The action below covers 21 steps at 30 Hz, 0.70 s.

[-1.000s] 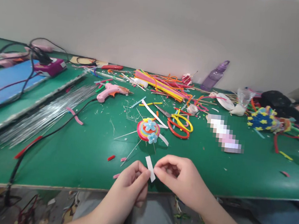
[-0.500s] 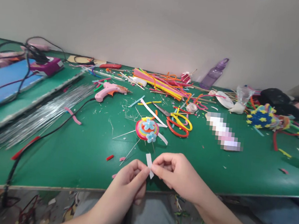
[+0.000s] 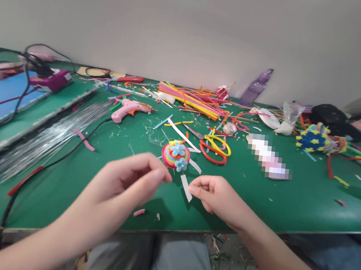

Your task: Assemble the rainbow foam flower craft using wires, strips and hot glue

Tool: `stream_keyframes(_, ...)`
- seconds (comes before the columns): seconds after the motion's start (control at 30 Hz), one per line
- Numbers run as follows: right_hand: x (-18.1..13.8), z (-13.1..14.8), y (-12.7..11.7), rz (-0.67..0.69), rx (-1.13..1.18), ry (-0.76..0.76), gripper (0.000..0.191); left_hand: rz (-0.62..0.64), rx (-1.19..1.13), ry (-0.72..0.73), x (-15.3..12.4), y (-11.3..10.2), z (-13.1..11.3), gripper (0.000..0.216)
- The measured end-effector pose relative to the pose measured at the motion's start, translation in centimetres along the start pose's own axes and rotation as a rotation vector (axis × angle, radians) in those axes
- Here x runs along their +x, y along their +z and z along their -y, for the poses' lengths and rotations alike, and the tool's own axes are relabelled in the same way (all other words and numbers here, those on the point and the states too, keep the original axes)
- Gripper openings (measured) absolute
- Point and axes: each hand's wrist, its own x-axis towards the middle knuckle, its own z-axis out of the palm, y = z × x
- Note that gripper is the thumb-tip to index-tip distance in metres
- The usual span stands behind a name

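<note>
My right hand (image 3: 213,195) pinches a short white strip (image 3: 185,188) between thumb and fingertips, its upper end close to a small hat-shaped ornament. This ornament (image 3: 170,152) has coiled pink, yellow and blue rings, two light blue flowers and thin wire stems. My left hand (image 3: 130,181) is just left of and in front of it, fingers curled and thumb against the index finger. Whether anything is between those fingertips is hidden; the hand also covers most of the wires. Another white strip (image 3: 195,166) lies beside the ornament, and a longer white strip (image 3: 182,134) behind it.
Scissors (image 3: 214,149) with red and yellow handles lie behind right. A pink glue gun (image 3: 129,110) and thin wires (image 3: 54,139) are left. Behind lie pipe cleaners (image 3: 190,101) and a purple bottle (image 3: 256,89). A blue ornament with yellow stars (image 3: 314,138) sits right.
My left hand has let go of the short white strip and moved up and left towards the ornament. My right hand keeps the strip. A white scrap now shows on the table.
</note>
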Motion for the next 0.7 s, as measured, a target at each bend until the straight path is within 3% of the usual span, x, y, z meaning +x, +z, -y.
stream_keyframes(0.1,0.1,0.0,0.1,-0.011,0.035,0.014,0.016,-0.209,0.256,0.271,1.9,-1.0,-0.5,0.016)
stream_keyframes(0.23,0.2,0.0,0.3,-0.016,0.092,0.002,0.017,-0.283,0.534,0.466,4.3,-1.7,0.2,0.015)
stream_keyframes(0.47,0.5,0.2,0.4,-0.04,0.106,0.001,0.017,-0.136,0.625,0.488,6.9,-1.7,2.1,0.024)
stream_keyframes(0.7,0.7,0.3,0.5,-0.048,0.12,-0.007,0.017,-0.121,0.601,0.446,7.4,-1.2,3.0,0.025)
